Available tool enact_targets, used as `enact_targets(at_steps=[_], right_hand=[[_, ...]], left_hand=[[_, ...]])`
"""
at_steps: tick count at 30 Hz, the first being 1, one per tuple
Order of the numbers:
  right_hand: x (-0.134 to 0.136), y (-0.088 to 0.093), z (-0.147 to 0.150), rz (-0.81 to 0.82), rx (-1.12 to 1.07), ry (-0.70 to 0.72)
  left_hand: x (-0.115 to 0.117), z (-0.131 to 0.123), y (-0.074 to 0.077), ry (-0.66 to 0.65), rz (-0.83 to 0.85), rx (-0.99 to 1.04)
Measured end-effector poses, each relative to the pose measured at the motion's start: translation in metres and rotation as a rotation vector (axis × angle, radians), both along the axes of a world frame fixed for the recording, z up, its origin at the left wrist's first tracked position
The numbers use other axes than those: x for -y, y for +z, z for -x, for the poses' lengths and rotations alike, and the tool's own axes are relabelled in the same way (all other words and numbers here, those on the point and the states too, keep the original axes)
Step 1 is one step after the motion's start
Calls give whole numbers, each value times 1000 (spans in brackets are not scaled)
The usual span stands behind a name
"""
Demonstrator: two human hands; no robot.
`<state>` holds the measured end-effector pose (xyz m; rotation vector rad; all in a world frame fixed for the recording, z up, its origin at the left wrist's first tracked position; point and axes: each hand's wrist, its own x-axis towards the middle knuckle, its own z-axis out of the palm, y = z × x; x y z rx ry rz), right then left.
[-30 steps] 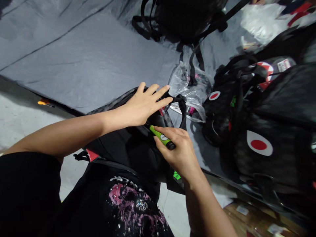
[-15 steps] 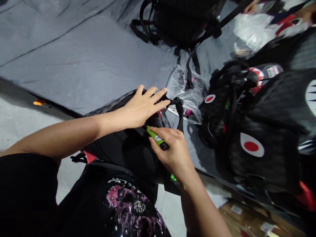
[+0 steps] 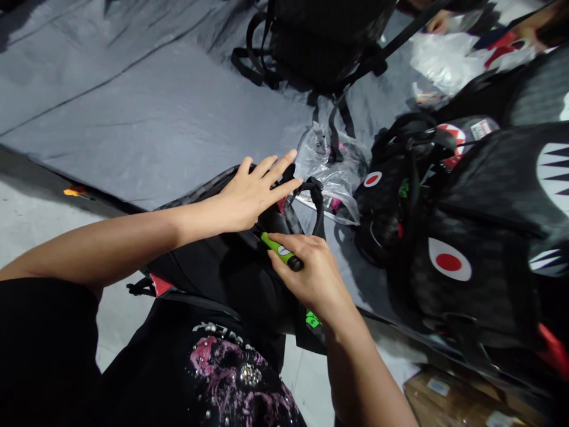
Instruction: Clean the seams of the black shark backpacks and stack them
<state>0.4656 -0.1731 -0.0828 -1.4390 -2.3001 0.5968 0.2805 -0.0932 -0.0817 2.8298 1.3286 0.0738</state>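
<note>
A black backpack [image 3: 208, 267] with a checkered edge lies at the near edge of the covered table, against my body. My left hand [image 3: 251, 193] rests flat on its upper side, fingers spread and holding nothing. Wrapped in my right hand [image 3: 306, 264] is a screwdriver-like tool [image 3: 278, 249] with a lime-green handle and black end. It points up and left at the bag, just below my left palm; its tip is hidden. A black strap loop [image 3: 319, 204] stands up beside my hands.
Beyond the strap lies a clear plastic bag [image 3: 333, 178] with dark and pink items. Black bags with a shark-face print [image 3: 480, 231] crowd the right side. Another black backpack [image 3: 324, 47] stands at the back. Another person's hand [image 3: 440, 22] shows top right. A cardboard box [image 3: 448, 394] sits lower right.
The view has shifted slightly, moving the surroundings a little left. My left hand stays spread on the backpack, and my right hand keeps hold of the green-handled tool in nearly the same place.
</note>
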Motion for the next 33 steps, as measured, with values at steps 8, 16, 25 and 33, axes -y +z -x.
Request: enact_targets(at_steps=[8,16,25,33], right_hand=[[9,-4,14,96,-320,-42],[42,-6,44,-131,-364,11],[34,-16,52,-126,-374,114],[28,-23,55,-150,-316,45]], left_hand=[[-18,22,23,32,169,-90],[6,48,42,149,250,-179],[30,81,33,269,192,-86],[37,62,37,405,169,-286]])
